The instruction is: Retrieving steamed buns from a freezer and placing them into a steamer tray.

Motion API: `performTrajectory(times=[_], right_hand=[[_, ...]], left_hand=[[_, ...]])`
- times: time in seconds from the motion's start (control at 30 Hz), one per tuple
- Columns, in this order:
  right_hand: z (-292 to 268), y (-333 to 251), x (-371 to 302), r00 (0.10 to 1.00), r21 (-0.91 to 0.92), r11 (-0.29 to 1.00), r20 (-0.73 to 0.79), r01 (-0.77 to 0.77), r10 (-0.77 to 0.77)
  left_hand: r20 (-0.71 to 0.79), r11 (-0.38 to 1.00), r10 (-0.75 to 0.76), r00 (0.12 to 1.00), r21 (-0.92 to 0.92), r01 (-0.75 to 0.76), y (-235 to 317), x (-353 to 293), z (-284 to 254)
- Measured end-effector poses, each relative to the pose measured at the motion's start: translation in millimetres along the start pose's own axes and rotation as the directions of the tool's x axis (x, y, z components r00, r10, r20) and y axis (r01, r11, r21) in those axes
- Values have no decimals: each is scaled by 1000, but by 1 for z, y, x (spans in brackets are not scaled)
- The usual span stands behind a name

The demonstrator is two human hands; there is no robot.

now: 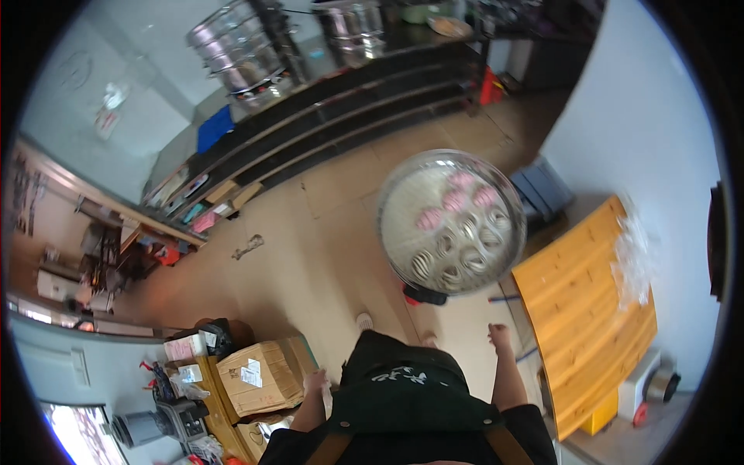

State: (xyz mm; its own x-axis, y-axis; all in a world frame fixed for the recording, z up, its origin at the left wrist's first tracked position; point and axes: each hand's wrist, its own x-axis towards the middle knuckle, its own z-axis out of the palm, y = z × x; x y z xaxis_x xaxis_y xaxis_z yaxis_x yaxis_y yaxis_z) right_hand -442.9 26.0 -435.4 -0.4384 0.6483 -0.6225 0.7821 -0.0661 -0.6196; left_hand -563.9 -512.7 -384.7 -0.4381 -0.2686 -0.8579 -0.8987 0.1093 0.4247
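My left hand (315, 380) hangs low beside the dark apron (403, 380), near a cardboard box. A pale strip shows just beneath it; its blurred fingers do not show whether they hold that strip. On the other side, my right hand (500, 336) is held out with its fingers curled in and nothing visible in them. It is nearest to the wooden table, apart from it. Ahead stands a round metal steamer tray (403, 240) bearing several pink buns (454, 200) and several dark-and-white striped buns (473, 258). Neither hand touches the tray.
A wooden tabletop (581, 310) with clear plastic bags (634, 260) stands at right. Cardboard boxes (260, 377) and a blender-like machine (174, 418) are at lower left. Across the tiled floor (310, 248), a long dark shelved counter (341, 93) carries stacked metal steamers (236, 46).
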Motion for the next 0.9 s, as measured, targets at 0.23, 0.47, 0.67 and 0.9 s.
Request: performTrajectory(times=[0.23,0.47,0.67,0.9], right_hand=[[124,-107,-81,901,-479,768,303,426,-310],[235,-220,-101,744,-375,663,497,648,-446],[255,-291,-94,673,-345,579,426,739,-605],[264,-341,-61,723,-305,659,368,688,-584]], left_hand=[[-144,922,151,978,378,-87,6,100,-56],[6,897,287,958,349,-271,155,129,-89],[-24,892,424,905,187,-412,248,156,-74],[-9,860,423,906,320,-398,318,164,-38]])
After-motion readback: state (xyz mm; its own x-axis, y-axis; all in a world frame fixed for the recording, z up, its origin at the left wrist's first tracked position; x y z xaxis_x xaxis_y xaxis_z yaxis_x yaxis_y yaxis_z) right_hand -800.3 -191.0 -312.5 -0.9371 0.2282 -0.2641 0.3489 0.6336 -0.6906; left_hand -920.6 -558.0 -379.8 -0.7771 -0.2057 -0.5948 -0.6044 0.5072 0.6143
